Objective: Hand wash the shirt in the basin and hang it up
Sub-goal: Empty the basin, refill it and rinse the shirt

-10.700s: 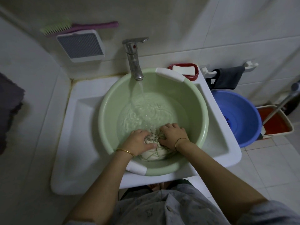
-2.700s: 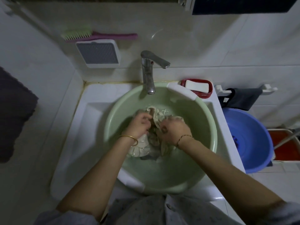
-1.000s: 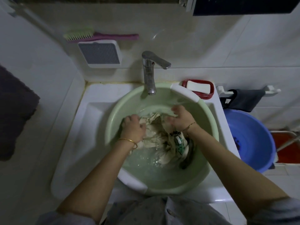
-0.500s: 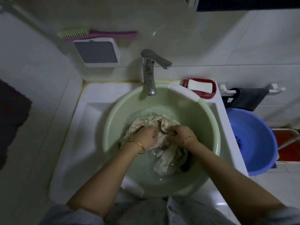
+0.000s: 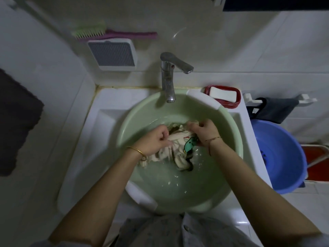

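**Mid-wash: both hands work the bunched shirt in the green basin**

The washing step is in hand, and hanging up has not begun. The cream shirt (image 5: 166, 152), with a green printed figure showing near its right side, lies bunched in the pale green basin (image 5: 122, 125) at the centre of the frame. Part of it is lifted clear of the shallow water (image 5: 178, 180) and its lower folds trail into it. The basin sits in the white sink (image 5: 106, 111), under the steel tap (image 5: 168, 77), from which no water runs.

The left hand (image 5: 153, 139) is clenched round a gather of cloth at the shirt's left side, fingers curled under and knuckles up. The right hand (image 5: 204, 131) grasps the upper right of the bundle. Its fingers are bent over the fabric and the fingertips pinch a fold towards the far wall of the basin. Neither hand is loose, and the two are close together with cloth stretched between them.

The next move probably calls for rubbing the two gathers against each other, or taking a fresh stretch of cloth. After that come rinsing and wringing, before the shirt can be hung. A bar of soap (image 5: 222, 94) lies in a red dish (image 5: 231, 104) just beyond the basin's upper right rim, within reach if needed.
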